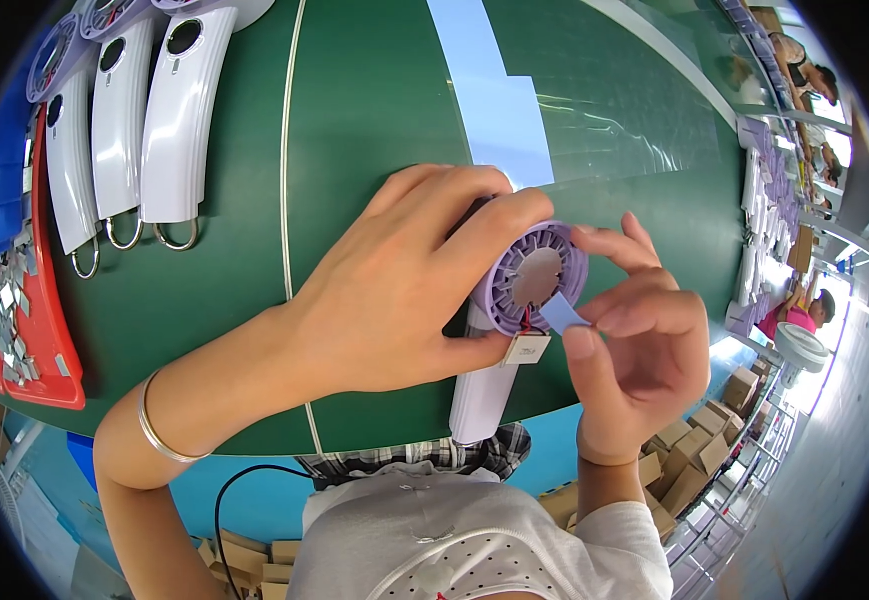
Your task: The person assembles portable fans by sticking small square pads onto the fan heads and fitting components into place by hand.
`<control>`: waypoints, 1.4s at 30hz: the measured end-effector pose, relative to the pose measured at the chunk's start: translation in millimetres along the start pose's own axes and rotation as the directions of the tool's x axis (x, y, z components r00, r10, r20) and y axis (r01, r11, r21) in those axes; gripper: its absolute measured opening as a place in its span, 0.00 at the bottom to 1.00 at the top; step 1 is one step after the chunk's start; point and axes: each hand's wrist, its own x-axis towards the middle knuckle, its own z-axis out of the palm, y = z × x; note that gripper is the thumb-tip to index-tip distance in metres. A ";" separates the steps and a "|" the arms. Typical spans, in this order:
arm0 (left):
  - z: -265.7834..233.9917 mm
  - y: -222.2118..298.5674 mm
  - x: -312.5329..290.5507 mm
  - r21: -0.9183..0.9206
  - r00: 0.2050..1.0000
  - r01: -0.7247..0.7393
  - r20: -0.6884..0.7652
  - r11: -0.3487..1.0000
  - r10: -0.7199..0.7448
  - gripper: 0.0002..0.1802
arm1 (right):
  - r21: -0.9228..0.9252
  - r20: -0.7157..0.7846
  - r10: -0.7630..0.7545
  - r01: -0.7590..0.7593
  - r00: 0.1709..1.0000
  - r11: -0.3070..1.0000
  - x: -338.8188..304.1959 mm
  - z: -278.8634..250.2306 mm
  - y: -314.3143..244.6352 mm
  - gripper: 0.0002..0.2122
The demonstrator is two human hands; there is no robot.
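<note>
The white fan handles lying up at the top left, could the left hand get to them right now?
Probably not right away: the left hand is gripping the purple fan. Bare green table lies between it and the white fan handles.

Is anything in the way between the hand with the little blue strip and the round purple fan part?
Nothing visible. The right hand pinches the small pale-blue strip right at the round purple ribbed fan head, which the left hand grips.

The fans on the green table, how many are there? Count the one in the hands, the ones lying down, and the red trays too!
Handheld fan held in the hands: 1
White handheld fans lying in a row at upper left: 3 clearly seen, maybe more cut off by the edge
Red trays of small metal pieces: 1
Total: 5
</note>
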 end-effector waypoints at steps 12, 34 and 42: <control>0.7 -1.6 -1.6 -0.010 1.000 -0.009 -0.011 1.000 0.009 0.49 | -0.027 0.072 -0.005 0.007 0.997 1.000 -5.3 5.8 -9.1 0.11; 1.2 -1.1 -0.7 -0.008 1.000 0.007 -0.009 1.000 -0.007 0.47 | 0.038 -0.004 0.137 -0.137 0.990 0.990 5.6 -0.9 3.0 0.11; 1.1 -1.2 -0.3 -0.003 1.000 -0.001 -0.008 1.000 0.001 0.47 | 0.120 0.135 0.279 -0.296 0.951 0.948 13.6 6.7 -1.8 0.11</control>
